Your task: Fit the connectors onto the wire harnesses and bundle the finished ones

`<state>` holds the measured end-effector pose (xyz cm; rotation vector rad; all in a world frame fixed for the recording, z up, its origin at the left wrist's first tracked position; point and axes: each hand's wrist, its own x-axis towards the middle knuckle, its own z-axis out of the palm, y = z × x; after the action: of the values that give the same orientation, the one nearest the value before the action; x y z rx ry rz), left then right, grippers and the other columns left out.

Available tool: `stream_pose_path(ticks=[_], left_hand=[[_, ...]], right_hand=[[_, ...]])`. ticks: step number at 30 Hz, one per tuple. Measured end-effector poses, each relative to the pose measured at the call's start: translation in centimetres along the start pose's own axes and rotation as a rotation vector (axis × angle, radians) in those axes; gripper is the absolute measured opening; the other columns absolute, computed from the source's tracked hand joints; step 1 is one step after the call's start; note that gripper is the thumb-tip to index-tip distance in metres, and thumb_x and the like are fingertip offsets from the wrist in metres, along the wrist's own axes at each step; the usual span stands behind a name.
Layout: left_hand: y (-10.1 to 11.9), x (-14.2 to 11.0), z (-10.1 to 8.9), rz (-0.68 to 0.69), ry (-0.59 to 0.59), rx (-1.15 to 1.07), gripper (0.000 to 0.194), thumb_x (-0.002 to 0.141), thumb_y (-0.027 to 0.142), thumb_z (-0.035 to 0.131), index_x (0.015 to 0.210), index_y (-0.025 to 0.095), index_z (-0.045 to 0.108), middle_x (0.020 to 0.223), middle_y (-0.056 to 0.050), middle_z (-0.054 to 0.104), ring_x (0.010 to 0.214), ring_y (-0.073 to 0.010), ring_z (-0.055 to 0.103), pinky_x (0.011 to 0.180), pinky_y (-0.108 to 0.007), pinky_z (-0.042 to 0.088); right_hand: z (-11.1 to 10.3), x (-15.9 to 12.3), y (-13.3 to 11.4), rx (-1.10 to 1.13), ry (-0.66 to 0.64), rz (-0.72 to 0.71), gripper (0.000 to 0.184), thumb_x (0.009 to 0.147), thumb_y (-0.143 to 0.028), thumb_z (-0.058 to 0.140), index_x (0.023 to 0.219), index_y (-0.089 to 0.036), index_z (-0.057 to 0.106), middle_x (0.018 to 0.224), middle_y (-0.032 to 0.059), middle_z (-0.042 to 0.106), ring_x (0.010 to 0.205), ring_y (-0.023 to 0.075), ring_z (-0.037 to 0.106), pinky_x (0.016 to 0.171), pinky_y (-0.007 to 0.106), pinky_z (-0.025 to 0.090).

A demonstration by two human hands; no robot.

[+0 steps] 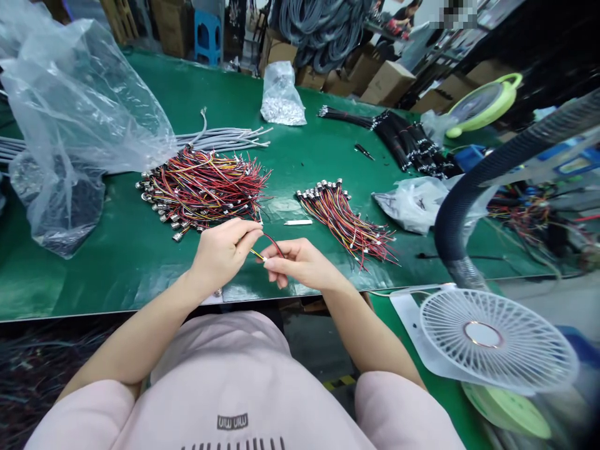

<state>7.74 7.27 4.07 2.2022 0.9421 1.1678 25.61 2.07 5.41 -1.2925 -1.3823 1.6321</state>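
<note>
Close to the table's front edge, my left hand [224, 249] and my right hand [297, 261] are closed on one thin wire harness [274, 240]. Red, black and yellow wires run between the fingertips. At the right fingertips a small white piece shows on the yellow wire; its kind is too small to tell. A large pile of similar wire harnesses [210, 184] with metal connectors lies just beyond my left hand. To the right of my right hand, a smaller bundle of harnesses [344, 219] is fanned out. Between the piles lies a white pen-like tool [298, 222].
Plastic bags [70, 125] bulge at the left, beside grey cables [225, 138]. A bag of small parts [282, 94] stands at the back. Black cables [398, 140], a white fan [487, 334] and a dark flexible hose [450, 212] occupy the right side. A person sits far behind.
</note>
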Motion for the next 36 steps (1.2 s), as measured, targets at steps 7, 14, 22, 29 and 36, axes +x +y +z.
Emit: stream_pose_path(ticks=[7, 14, 22, 29, 36], left_hand=[[0.2, 0.7, -0.6, -0.309, -0.280, -0.417, 0.031, 0.090, 0.041, 0.056, 0.092, 0.014, 0.070, 0.073, -0.001, 0.068, 0.060, -0.0106, 0.057, 0.056, -0.021, 0.044], [1.4, 2.3, -1.1, -0.407, -0.646, -0.640, 0.027, 0.088, 0.038, 0.056, 0.075, 0.014, 0.060, 0.063, 0.001, 0.060, 0.055, -0.0085, 0.054, 0.055, -0.020, 0.045], [0.7, 2.9, -1.2, -0.329, -0.767, -0.647, 0.033, 0.090, 0.040, 0.054, 0.070, 0.014, 0.057, 0.064, -0.001, 0.063, 0.060, -0.0107, 0.058, 0.061, -0.022, 0.047], [1.8, 3.3, -1.6, -0.315, -0.873, -0.691, 0.042, 0.092, 0.049, 0.051, 0.073, 0.014, 0.062, 0.060, -0.002, 0.063, 0.056, -0.0112, 0.058, 0.056, -0.022, 0.045], [0.8, 2.0, -2.9, -0.320, -0.984, -0.711, 0.047, 0.092, 0.051, 0.049, 0.068, 0.014, 0.064, 0.065, -0.006, 0.067, 0.061, -0.0127, 0.060, 0.061, -0.022, 0.047]], right_hand=[[-0.9, -0.2, -0.7, -0.138, 0.053, -0.120, 0.044, 0.088, -0.056, 0.054, 0.081, -0.014, 0.062, 0.052, -0.0056, 0.053, 0.040, 0.0045, 0.047, 0.040, 0.016, 0.037], [-1.7, -0.8, -2.6, -0.307, 0.000, -0.225, 0.042, 0.095, -0.051, 0.046, 0.074, -0.015, 0.053, 0.051, -0.0078, 0.042, 0.041, 0.0039, 0.039, 0.040, 0.017, 0.031], [-2.9, -1.9, -3.7, -0.406, -0.008, -0.214, 0.041, 0.097, -0.048, 0.044, 0.074, -0.016, 0.054, 0.051, -0.0069, 0.041, 0.043, 0.0050, 0.039, 0.043, 0.019, 0.032], [-3.6, -2.6, -4.9, -0.399, 0.006, -0.249, 0.040, 0.095, -0.048, 0.047, 0.073, -0.016, 0.055, 0.051, -0.0063, 0.041, 0.043, 0.0051, 0.038, 0.041, 0.019, 0.031], [-6.7, -6.2, -5.5, -0.150, 0.177, -0.285, 0.034, 0.089, -0.047, 0.060, 0.070, -0.018, 0.060, 0.047, -0.0069, 0.034, 0.040, 0.0064, 0.032, 0.039, 0.022, 0.030]])
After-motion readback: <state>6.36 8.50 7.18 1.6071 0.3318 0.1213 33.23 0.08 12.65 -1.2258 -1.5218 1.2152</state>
